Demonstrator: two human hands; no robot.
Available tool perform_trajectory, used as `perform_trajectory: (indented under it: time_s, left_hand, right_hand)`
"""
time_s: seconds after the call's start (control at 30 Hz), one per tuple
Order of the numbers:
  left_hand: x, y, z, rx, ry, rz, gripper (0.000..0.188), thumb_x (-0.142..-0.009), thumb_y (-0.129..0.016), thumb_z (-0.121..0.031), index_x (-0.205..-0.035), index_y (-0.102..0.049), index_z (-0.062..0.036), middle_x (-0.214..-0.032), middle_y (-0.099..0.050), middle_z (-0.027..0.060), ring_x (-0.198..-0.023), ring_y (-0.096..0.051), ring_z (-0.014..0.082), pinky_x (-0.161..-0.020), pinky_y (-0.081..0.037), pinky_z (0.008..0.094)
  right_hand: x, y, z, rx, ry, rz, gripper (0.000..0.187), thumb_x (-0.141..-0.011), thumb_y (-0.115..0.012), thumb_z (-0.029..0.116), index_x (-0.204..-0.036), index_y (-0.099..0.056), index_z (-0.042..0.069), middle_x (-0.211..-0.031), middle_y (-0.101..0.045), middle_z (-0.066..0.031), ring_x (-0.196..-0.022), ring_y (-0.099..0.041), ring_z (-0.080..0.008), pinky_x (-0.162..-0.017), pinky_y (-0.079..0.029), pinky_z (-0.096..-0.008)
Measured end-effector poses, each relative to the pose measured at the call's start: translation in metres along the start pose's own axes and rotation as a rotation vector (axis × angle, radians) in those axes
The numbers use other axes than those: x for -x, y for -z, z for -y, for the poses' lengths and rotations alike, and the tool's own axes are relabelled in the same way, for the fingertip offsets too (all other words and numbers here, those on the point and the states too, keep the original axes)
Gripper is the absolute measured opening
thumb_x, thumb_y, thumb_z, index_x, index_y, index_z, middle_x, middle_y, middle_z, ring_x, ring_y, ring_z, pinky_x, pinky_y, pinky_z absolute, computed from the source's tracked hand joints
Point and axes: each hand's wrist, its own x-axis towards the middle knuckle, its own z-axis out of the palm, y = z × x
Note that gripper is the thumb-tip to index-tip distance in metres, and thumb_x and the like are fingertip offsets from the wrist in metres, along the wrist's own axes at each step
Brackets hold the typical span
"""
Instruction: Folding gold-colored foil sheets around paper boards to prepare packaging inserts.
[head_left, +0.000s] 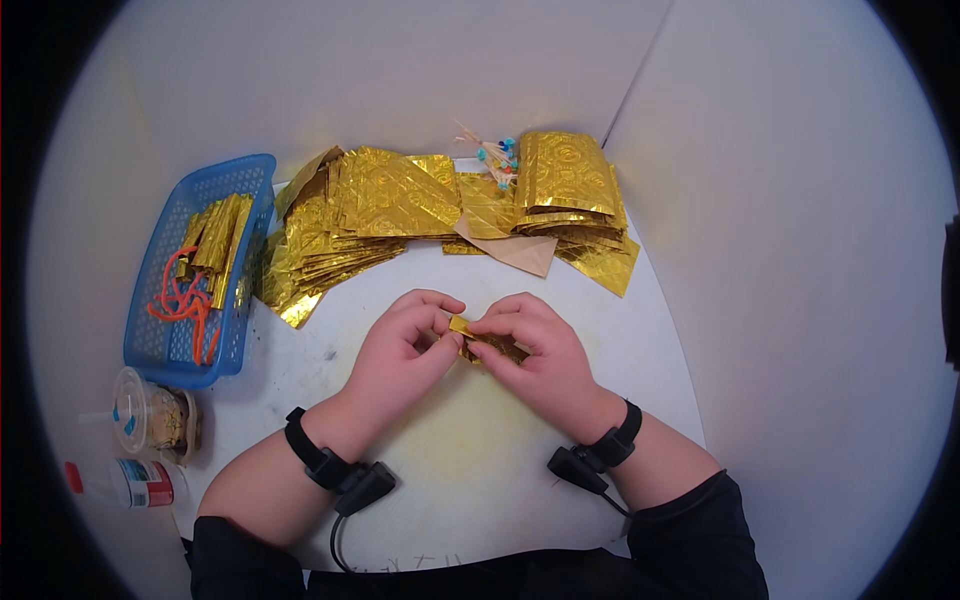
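Over the middle of the white table, my left hand [405, 335] and my right hand [540, 350] meet at a small folded piece of gold foil paper [461, 325]. My left thumb and fingers pinch its left end. On the other side, my right thumb and fingertips close on the same piece, and part of it shows dark and shiny beneath them. The fingers hide much of its shape. Beyond my hands lie a fanned pile of embossed gold paper sheets [395, 195] and a thicker gold stack [565, 170]. A brown paper piece [515, 252] rests between them.
At the left, a blue plastic basket [228, 350] holds several folded gold strips [235, 235] and orange cords [200, 320]. Nearer stand a clear lidded cup [150, 415] and a red-capped bottle [145, 483]. Small sticks with blue ends [497, 160] lie at the back. Pale walls [800, 250] enclose the table.
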Motion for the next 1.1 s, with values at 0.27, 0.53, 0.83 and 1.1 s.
perform_trajectory:
  time_s: [0.27,0.53,0.83,1.1]
  left_hand:
    - [-0.001,0.004,0.0,-0.023,0.02,0.005,0.014,-0.109,-0.079,-0.009,-0.097,-0.079,-0.0003,-0.14,-0.069,0.0082,-0.107,-0.068,0.0085,-0.093,-0.055,0.0266]
    - [-0.002,0.003,0.005,-0.015,-0.039,-0.064,0.009,-0.11,-0.08,-0.009,-0.106,-0.079,-0.001,-0.136,-0.072,0.0091,-0.115,-0.069,0.0114,-0.099,-0.056,0.0292]
    - [-0.002,-0.001,0.002,0.268,-0.001,-0.065,0.032,-0.106,-0.083,-0.001,-0.135,-0.069,-0.0025,-0.134,-0.077,0.0078,-0.117,-0.074,0.0142,-0.099,-0.061,0.0302]
    - [0.0,0.011,0.003,0.206,-0.003,0.057,0.036,-0.103,-0.084,0.002,-0.137,-0.072,-0.0023,-0.139,-0.075,0.008,-0.124,-0.074,0.0157,-0.106,-0.061,0.0316]
  right_hand:
    - [0.0,0.0,-0.001,-0.008,-0.004,-0.016,0.02,-0.101,-0.087,0.008,-0.119,-0.082,0.004,-0.116,-0.072,-0.0078,-0.096,-0.073,-0.02,-0.081,-0.06,-0.0327]
    - [-0.002,0.001,-0.004,0.002,0.117,-0.018,0.028,-0.098,-0.089,0.008,-0.124,-0.08,0.005,-0.121,-0.071,-0.0096,-0.107,-0.073,-0.0224,-0.088,-0.062,-0.032]
    - [-0.001,0.002,-0.003,0.003,0.055,-0.026,0.029,-0.098,-0.087,0.004,-0.126,-0.079,0.004,-0.126,-0.07,-0.0102,-0.11,-0.073,-0.0232,-0.091,-0.063,-0.033]
    - [0.0,0.004,0.003,-0.06,0.079,-0.018,0.029,-0.098,-0.088,0.007,-0.126,-0.079,0.005,-0.125,-0.073,-0.0112,-0.111,-0.075,-0.0257,-0.095,-0.063,-0.0361]
